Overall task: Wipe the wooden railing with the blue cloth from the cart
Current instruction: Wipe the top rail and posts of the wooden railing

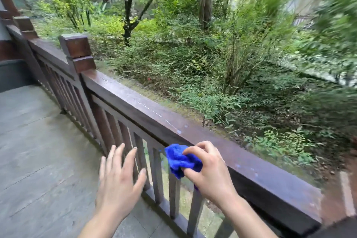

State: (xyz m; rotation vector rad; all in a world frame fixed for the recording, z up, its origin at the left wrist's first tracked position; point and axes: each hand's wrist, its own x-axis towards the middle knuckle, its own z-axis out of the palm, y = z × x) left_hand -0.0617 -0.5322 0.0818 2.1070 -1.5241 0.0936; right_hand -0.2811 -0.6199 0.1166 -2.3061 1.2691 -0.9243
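Observation:
A dark brown wooden railing (146, 110) runs from the far left to the near right, with a flat top rail and vertical balusters under it. My right hand (209, 172) grips a bunched blue cloth (180, 159) and holds it against the near side of the top rail. My left hand (119, 177) hovers to the left with fingers straight and spread, in front of the balusters and holding nothing. Small pale specks dot the rail top. No cart is in view.
A square wooden post (77, 52) rises from the railing at the far left, another post (25, 26) stands behind it. Grey stone paving (34, 150) lies on my side. Beyond the railing is a garden of dense shrubs (212, 67) and trees.

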